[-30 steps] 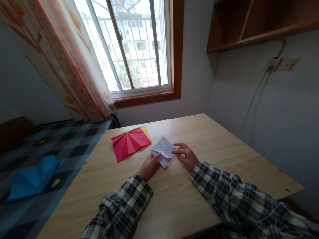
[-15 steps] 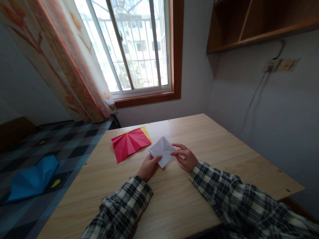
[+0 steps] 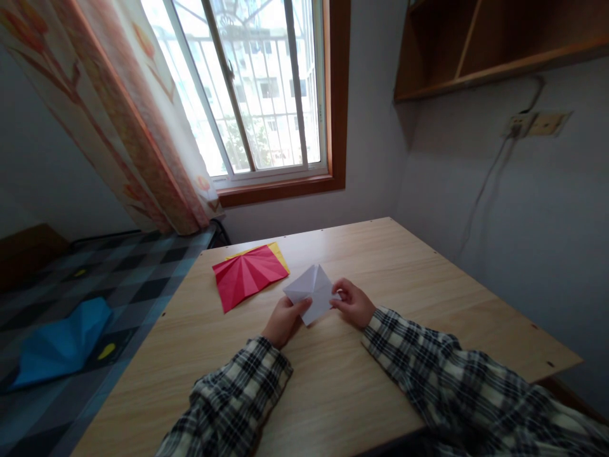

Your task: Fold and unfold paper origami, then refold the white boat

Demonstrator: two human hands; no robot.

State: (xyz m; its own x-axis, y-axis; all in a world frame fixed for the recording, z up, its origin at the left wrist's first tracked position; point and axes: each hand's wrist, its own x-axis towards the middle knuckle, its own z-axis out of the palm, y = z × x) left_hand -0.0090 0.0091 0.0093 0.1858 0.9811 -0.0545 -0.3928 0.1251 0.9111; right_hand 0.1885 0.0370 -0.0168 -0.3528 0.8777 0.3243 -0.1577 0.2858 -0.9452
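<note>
A folded sheet of white paper is held between my two hands above the middle of the table. Its top shows a crease with a narrow gap between two flaps. My left hand grips its lower left side, thumb lying on top. At its right corner, my right hand pinches the edge between thumb and fingers. Just left of the white paper lies a creased red sheet, fanned with folds, and a yellow sheet sticks out from beneath it.
The pale wooden table spans the front. To the left, a blue folded paper rests on a checked bedcover. A curtain hangs beside the window, and a wooden shelf is on the right wall.
The white paper's right flap has lifted apart from the left one, opening a gap at the top. My right hand's fingers have curled in around the right corner. The left hand stays put.
</note>
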